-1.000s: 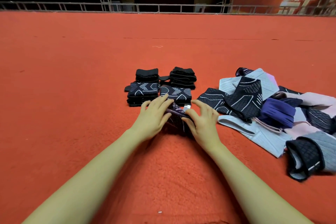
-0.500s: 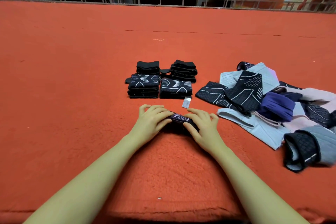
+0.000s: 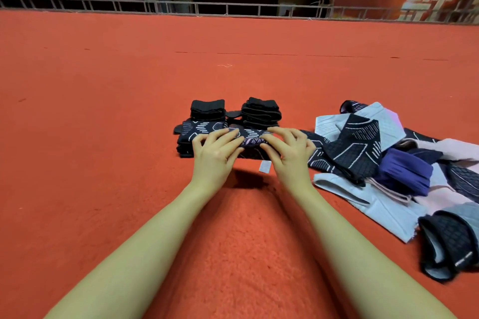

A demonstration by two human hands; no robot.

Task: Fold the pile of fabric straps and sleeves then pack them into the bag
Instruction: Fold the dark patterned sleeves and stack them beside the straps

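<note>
Head view, left to right. On the red carpet [image 3: 103, 137], at centre, stood four stacks of folded pieces. The two far stacks were plain black: a low left one [image 3: 207, 108] and a taller right one [image 3: 261, 112]. The near left stack [image 3: 201, 130] bore a pale line pattern on its top piece. The near right stack lay almost wholly behind the hands.

The left hand [image 3: 215, 154] and the right hand [image 3: 290, 154] gripped a folded dark sleeve with lilac lines [image 3: 250, 141] between them, one hand at each end, fingers curled over its top edge and thumbs below. The sleeve was held just above the near right stack; whether it touched that stack could not be told. A small white label [image 3: 265, 166] lay on the carpet between the wrists, just near of the stack.

To the right lay the unfolded pile [image 3: 388, 163], well apart from the left stacks and just beside the right hand. It held pale blue, pink, purple and black patterned pieces, overlapping. At its near right end lay a black sleeve with a grey lining [image 3: 445, 243].

No bag appeared in view. A metal railing [image 3: 233, 8] closed the far edge.
</note>
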